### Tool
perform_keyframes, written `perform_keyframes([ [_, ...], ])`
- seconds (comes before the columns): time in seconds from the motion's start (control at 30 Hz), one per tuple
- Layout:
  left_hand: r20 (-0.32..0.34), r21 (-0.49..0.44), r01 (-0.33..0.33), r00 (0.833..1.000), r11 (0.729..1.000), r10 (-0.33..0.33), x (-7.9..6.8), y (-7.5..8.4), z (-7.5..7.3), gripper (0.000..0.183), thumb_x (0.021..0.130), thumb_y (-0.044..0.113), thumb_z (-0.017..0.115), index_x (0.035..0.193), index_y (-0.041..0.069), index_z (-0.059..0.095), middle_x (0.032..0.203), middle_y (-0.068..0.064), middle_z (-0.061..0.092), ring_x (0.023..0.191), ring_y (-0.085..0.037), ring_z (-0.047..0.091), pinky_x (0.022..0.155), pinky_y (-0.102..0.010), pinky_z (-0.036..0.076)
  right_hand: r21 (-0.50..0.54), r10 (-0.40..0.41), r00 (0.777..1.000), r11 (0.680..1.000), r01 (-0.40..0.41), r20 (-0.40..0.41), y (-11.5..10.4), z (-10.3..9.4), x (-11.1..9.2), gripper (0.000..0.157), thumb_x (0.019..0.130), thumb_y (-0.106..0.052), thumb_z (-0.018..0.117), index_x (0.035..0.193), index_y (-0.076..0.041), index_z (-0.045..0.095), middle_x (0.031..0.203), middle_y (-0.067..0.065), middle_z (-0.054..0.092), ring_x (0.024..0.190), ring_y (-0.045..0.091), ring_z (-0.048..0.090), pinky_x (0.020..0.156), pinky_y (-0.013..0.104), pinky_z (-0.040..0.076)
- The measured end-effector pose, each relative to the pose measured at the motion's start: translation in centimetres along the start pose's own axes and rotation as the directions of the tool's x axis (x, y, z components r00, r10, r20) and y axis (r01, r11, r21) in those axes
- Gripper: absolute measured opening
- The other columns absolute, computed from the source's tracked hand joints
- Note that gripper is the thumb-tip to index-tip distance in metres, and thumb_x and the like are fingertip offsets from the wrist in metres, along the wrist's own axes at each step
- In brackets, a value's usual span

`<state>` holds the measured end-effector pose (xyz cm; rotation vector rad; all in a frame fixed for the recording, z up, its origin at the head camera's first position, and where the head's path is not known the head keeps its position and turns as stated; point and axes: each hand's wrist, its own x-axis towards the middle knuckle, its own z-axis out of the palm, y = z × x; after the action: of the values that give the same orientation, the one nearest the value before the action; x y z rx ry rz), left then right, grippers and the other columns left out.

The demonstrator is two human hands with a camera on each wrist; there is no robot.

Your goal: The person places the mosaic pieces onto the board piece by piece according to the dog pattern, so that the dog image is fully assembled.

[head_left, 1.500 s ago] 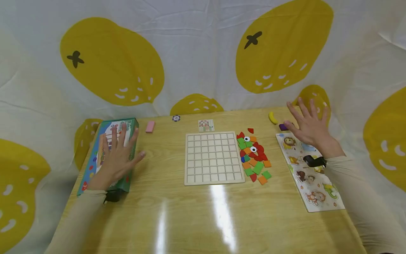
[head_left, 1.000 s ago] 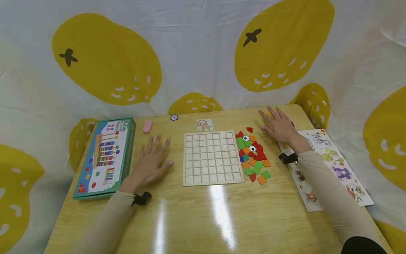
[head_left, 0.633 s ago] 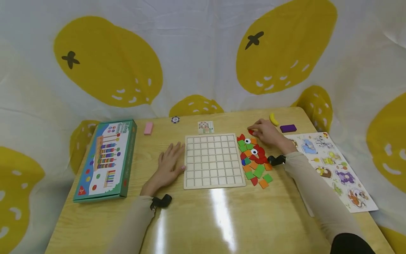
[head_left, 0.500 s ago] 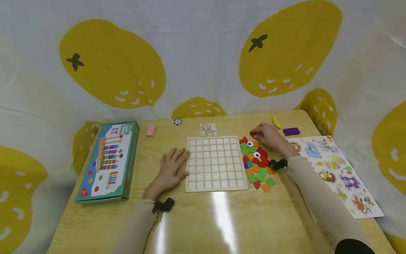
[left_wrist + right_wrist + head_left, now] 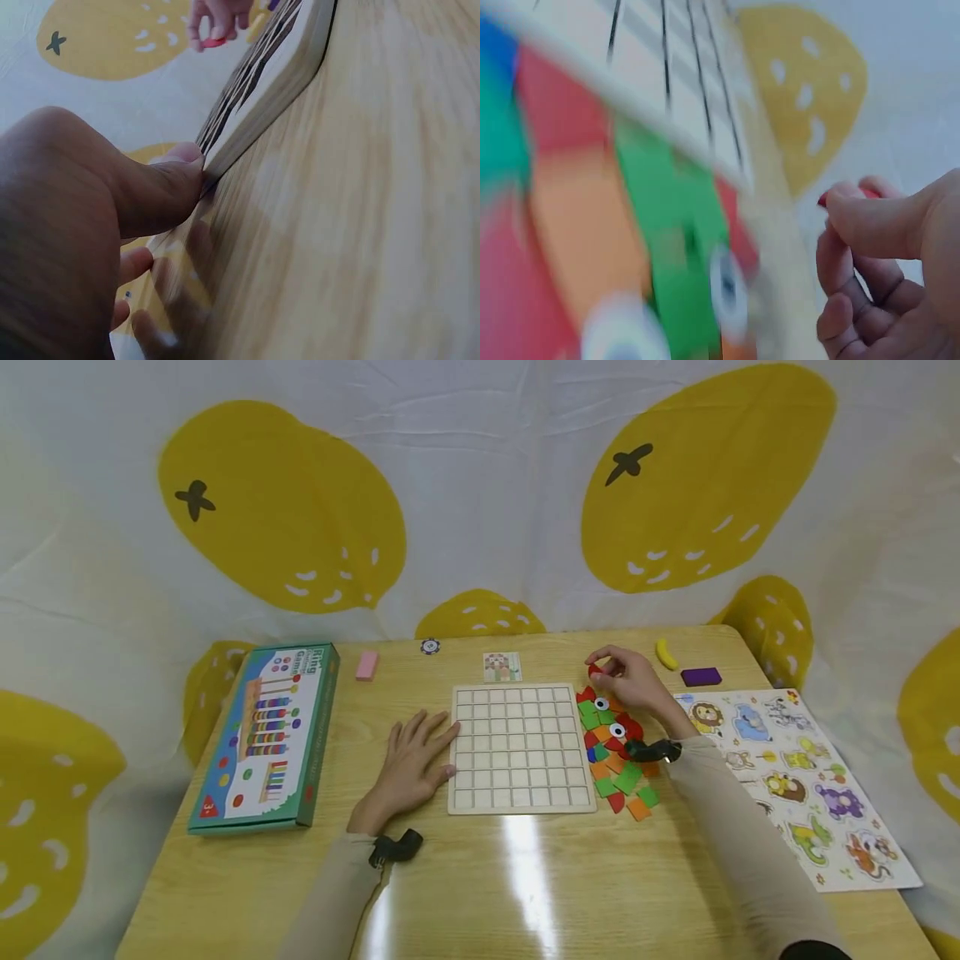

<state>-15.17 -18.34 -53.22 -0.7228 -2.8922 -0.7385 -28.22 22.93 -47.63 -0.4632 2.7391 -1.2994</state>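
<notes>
— Pale cloth (image 5: pixel 495 485) printed with outsized yellow fruit (image 5: pixel 285 510), hung behind a wood-grain table (image 5: pixel 255 877). And the hands?

— Left hand (image 5: pixel 408 768), at 9 o'clock of the gridded board (image 5: pixel 522 750): palm down, fingers loosely spread, touching the near-side rim with thumb and forefinger, gripping nothing. Right hand (image 5: pixel 630 681), at 2 o'clock: pinching a red piece (image 5: pixel 595 671) between thumb and forefinger, apparently raised off the table, exact shape mostly hidden.

— How far along?

— Barely under way, by the look of it. One piece in the fingers, none seen on the grid. Left over, presumably for later handling: loose coloured pieces (image 5: pixel 627 777) at 3 o'clock, just beside the board, in red, green, orange and a little blue, with two round eyes (image 5: pixel 617 732) among them. Too crowded to count.

— Farther out?

— At 12 o'clock, a small printed card (image 5: pixel 502 667), pattern too small to read. Between 10 and 11, a poker chip (image 5: pixel 430 647); at 10, a pink block (image 5: pixel 367 666). Well out at 9, a green-edged game box (image 5: pixel 262 743).

— And opposite?

— Near the right hand at 2, a toy banana (image 5: pixel 665 654); between 2 and 3, a purple block (image 5: pixel 701 677). Well out at 3, an animal puzzle board (image 5: pixel 811 802), partly hidden by the right sleeve (image 5: pixel 750 852).
</notes>
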Motion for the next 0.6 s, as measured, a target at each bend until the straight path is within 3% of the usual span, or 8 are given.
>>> perform_keyframes([
  [0.17,0.002,-0.005,0.012,1.000,1.000,-0.012,-0.1,-0.1,0.1,0.066,0.094,0.038,0.063,0.153,0.026,0.038,0.161,-0.006,0.027,0.150,-0.038,0.011,0.113,-0.065,-0.003,0.189,-0.020,1.000,0.982,0.023,-0.015,-3.2,4.0,1.5,0.038,0.088,-0.023,0.075,0.119,-0.004,0.066,0.101,0.013,0.070,0.088,0.024,0.068,0.071,0.028,0.054],
  [0.27,0.005,-0.006,0.024,1.000,1.000,-0.024,-0.3,-0.3,0.1,0.067,0.093,0.038,0.064,0.153,0.027,0.038,0.161,-0.005,0.027,0.150,-0.037,0.012,0.114,-0.065,-0.003,0.220,-0.049,0.999,0.974,0.048,-0.003,-5.0,7.3,2.7,0.039,0.084,-0.026,0.079,0.117,-0.006,0.070,0.100,0.008,0.072,0.088,0.020,0.068,0.074,0.030,0.054],
  [0.43,0.001,-0.006,0.023,1.000,1.000,-0.023,-0.1,-0.2,0.3,0.066,0.093,0.039,0.064,0.153,0.027,0.039,0.161,-0.006,0.028,0.149,-0.037,0.013,0.113,-0.065,-0.002,0.141,-0.106,0.994,0.985,0.101,0.027,-7.2,11.7,4.1,0.036,0.080,-0.027,0.084,0.110,-0.011,0.075,0.102,0.004,0.071,0.087,0.019,0.065,0.076,0.035,0.052],
  [0.6,-0.003,0.003,0.013,1.000,1.000,-0.013,0.0,0.0,0.2,0.067,0.092,0.039,0.065,0.153,0.027,0.040,0.160,-0.007,0.029,0.149,-0.038,0.014,0.113,-0.065,-0.001,0.004,-0.137,0.990,0.991,0.136,0.041,-8.2,13.8,4.6,0.034,0.074,-0.025,0.088,0.104,-0.012,0.079,0.101,0.004,0.069,0.088,0.020,0.062,0.077,0.037,0.050],
])
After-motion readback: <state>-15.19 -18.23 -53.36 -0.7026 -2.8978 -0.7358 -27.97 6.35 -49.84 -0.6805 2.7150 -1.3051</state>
